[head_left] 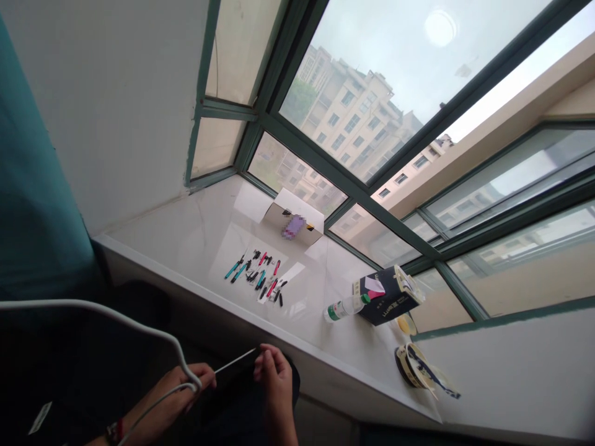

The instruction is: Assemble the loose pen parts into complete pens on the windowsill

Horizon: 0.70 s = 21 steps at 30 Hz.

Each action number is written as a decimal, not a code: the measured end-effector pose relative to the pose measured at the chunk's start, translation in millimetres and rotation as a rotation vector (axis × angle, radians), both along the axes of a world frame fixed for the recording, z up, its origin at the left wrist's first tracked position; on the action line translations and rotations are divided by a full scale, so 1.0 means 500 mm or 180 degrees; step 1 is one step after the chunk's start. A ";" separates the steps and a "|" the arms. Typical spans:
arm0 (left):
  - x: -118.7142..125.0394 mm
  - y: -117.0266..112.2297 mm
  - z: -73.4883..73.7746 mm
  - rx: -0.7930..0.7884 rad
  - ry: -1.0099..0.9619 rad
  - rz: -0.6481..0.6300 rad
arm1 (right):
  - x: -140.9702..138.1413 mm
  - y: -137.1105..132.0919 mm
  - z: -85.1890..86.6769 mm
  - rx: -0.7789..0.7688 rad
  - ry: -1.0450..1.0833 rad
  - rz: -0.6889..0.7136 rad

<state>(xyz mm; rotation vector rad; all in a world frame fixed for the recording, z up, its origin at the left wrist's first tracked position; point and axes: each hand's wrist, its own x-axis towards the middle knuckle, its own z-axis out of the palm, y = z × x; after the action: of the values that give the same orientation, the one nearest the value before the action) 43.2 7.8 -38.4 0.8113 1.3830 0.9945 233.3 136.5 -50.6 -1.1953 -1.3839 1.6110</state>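
My left hand point(186, 384) is closed around one end of a thin white stick point(235, 360), which points up and to the right. My right hand point(275, 375) is just beyond the stick's far tip, thumb and fingers pressed together; whatever they may hold is too small to tell. Both hands are low in the view, in front of the white sill's edge. On the sill lie many loose pen parts point(260, 275), black, teal and pink, spread in rough rows. A white cable point(139, 323) arcs in from the left and crosses in front of my left hand.
Behind the pen parts stands an open white box point(274, 214) with a blurred purple item point(294, 227). Farther right are a plastic bottle point(341, 308), a dark blue carton point(388, 303) and a roll-shaped container point(411, 365). Green-framed windows point(316, 162) border the white sill point(195, 248).
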 end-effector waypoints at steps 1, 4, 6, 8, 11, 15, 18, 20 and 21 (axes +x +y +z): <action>-0.009 0.004 -0.003 -0.0002 0.0070 0.0060 | 0.008 0.025 -0.009 -0.0018 -0.0078 -0.0114; -0.041 0.026 -0.005 0.0010 0.0289 0.0277 | 0.035 0.131 -0.033 0.0324 -0.0669 -0.0416; -0.064 0.050 -0.004 0.0045 0.0435 0.0429 | 0.052 0.209 -0.049 0.0770 -0.1223 -0.0755; -0.087 0.080 -0.003 0.0085 0.0535 0.0544 | 0.063 0.275 -0.068 0.1157 -0.1896 -0.1039; -0.117 0.131 -0.008 0.0195 0.0609 0.0691 | 0.066 0.331 -0.104 0.1510 -0.2929 -0.1271; -0.145 0.201 -0.024 0.0163 0.0657 0.0911 | 0.050 0.337 -0.144 0.1834 -0.3751 -0.1308; -0.156 0.258 -0.041 0.0139 0.0646 0.1022 | 0.043 0.331 -0.155 0.1884 -0.3934 -0.1288; -0.159 0.298 -0.056 0.0196 0.0858 0.1165 | 0.043 0.332 -0.159 0.1846 -0.4006 -0.1306; -0.161 0.319 -0.065 0.0224 0.1024 0.1210 | 0.044 0.333 -0.161 0.1845 -0.4036 -0.1314</action>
<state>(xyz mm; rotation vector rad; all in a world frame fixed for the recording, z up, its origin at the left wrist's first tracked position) -37.4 167.1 -71.0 0.8009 1.8337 1.2475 255.2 303.1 -131.1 -2.0051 -1.9015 -0.0269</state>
